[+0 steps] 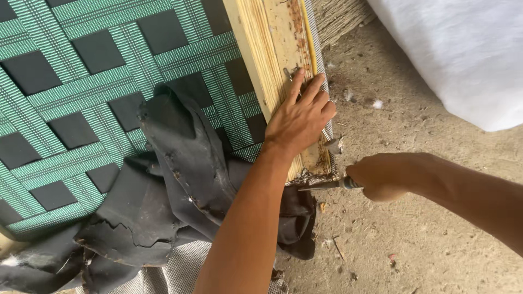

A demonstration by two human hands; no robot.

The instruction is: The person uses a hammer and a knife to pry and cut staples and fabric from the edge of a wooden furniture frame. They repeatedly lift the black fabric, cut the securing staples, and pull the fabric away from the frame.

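Bare dirt floor [414, 228], white sheet [463, 49] far right. Green-and-black webbing [81, 92] fills the left, torn black fabric [180, 190] draped near. Left hand [299, 120] spread flat on the wooden frame rail [267, 49]. Right hand [381, 177] fisted round a metal tool [324, 185] — tip at the rail's near edge. Open floor right.

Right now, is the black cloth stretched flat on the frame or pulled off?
Pulled off: the black cloth lies crumpled, baring the green webbing.

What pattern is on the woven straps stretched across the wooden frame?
The straps are green with fine white stripes, crisscrossed so dark square gaps show between them; clearest in the head view.
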